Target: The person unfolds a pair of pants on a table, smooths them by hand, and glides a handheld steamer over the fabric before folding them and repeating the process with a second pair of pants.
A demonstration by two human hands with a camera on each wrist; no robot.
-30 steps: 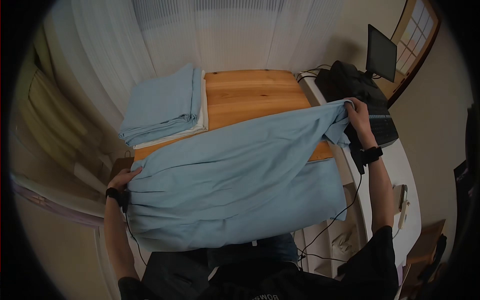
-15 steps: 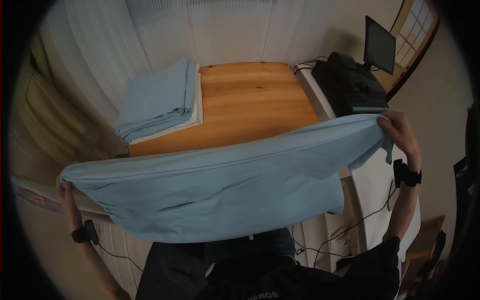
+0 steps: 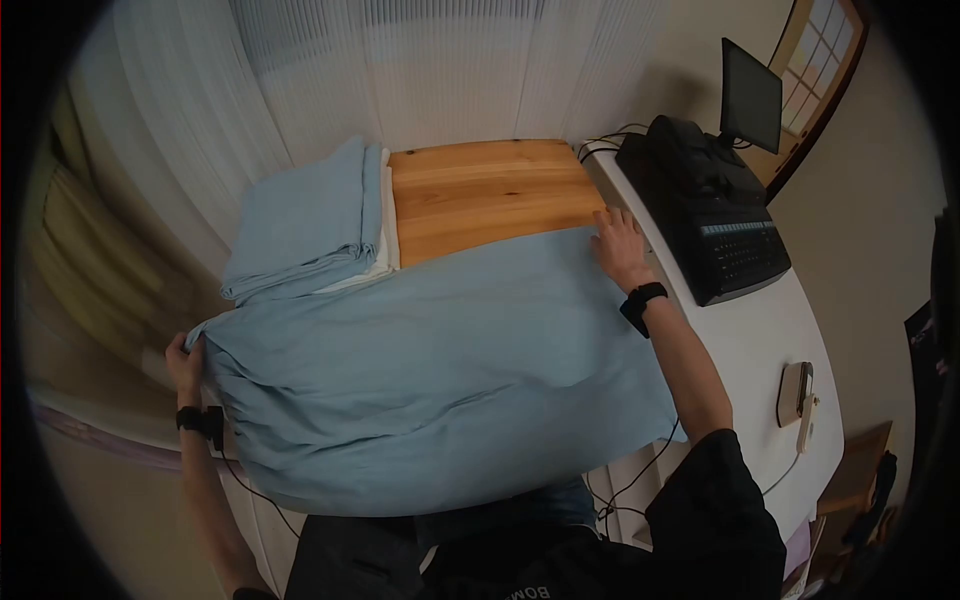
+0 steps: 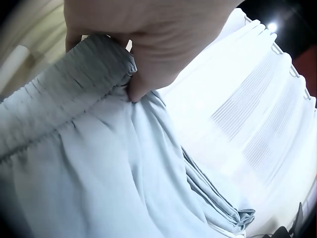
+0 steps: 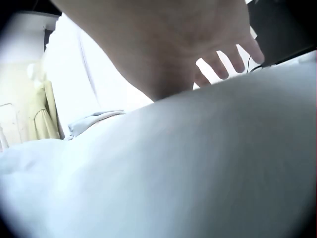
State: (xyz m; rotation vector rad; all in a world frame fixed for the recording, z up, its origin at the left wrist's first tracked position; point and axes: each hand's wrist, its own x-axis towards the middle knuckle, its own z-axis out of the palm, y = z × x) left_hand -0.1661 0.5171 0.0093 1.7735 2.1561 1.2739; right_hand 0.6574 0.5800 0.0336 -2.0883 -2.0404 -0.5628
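A light blue garment [image 3: 450, 350] with wrinkles at its left end lies spread across the near part of the wooden table. My left hand [image 3: 185, 365] pinches the garment's left end at the far corner. In the left wrist view, a wide gathered elastic band [image 4: 69, 84] shows between that hand's thumb and fingers. At the far right corner, my right hand [image 3: 622, 248] rests on the smooth cloth with its fingers spread. The right wrist view shows those fingers [image 5: 230, 62] extended above the cloth.
A folded stack of light blue cloth [image 3: 300, 215] with white cloth under it sits at the back left of the wooden table [image 3: 490, 190]. To the right, a white desk [image 3: 740, 350] carries a black keyboard [image 3: 745, 255]. Sheer curtains [image 3: 440, 80] hang behind.
Both hands stretched the raised garment wide, then lowered it onto the table. The right hand moved inward and released its edge, now lying flat on it. The left hand keeps its hold.
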